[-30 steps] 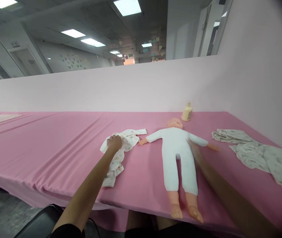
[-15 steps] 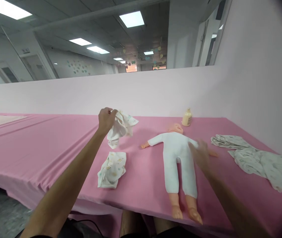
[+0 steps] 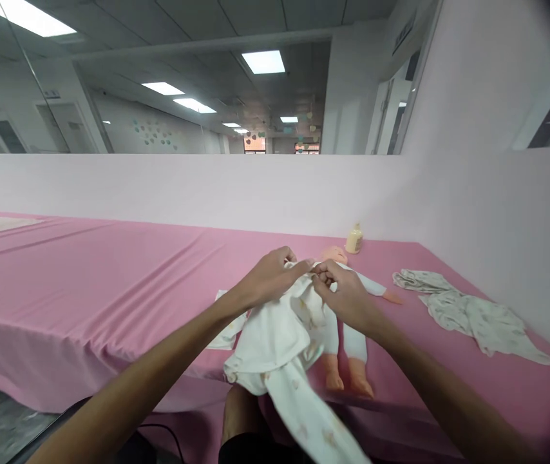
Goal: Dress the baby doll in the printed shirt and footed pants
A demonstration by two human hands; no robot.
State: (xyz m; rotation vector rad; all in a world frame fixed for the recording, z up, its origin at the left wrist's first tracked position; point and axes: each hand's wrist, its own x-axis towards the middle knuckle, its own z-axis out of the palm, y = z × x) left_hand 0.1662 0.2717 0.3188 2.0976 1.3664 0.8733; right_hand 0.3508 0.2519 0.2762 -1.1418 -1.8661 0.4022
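Note:
Both of my hands hold up a white printed baby garment [image 3: 277, 341] in front of me, above the table's near edge. My left hand [image 3: 272, 277] pinches its top edge, and my right hand [image 3: 342, 293] pinches the same edge right beside it. The garment hangs down, one long part trailing past the table edge. Behind it lies a baby doll [image 3: 352, 328] in a white suit on its back, largely hidden; its head, one arm and bare feet show. A second small printed garment [image 3: 227, 332] lies on the table under my left forearm.
The long table carries a pink cloth [image 3: 111, 277] and ends against a pale pink wall at the back and right. A cream bottle [image 3: 353, 238] stands by the back wall near the doll's head. A crumpled printed blanket [image 3: 468, 312] lies at the right.
My left hand lifted the garment off the table and brought it toward me over the doll. My right hand left the doll's side and took hold of the garment's top edge.

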